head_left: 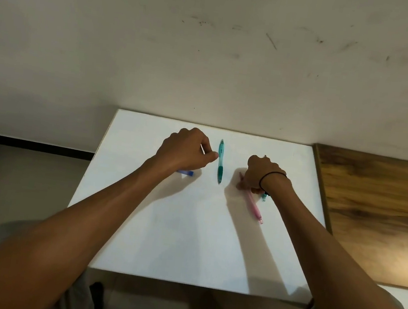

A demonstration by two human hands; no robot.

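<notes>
Head view. Left hand (188, 149) is curled, pinching a thin white piece (202, 149) at the fingertips, just left of the green pen (220, 161). That pen lies free and straight on the white bench (186, 242), probably laid out on purpose. A blue piece (186, 172) pokes out under the left wrist. Right hand (265, 172) seems clenched round a teal pen (264, 197), ends showing past the fist. Pink pen (256, 205) lies slanted beneath it. Count: three pens, one blue piece, one white piece.
</notes>
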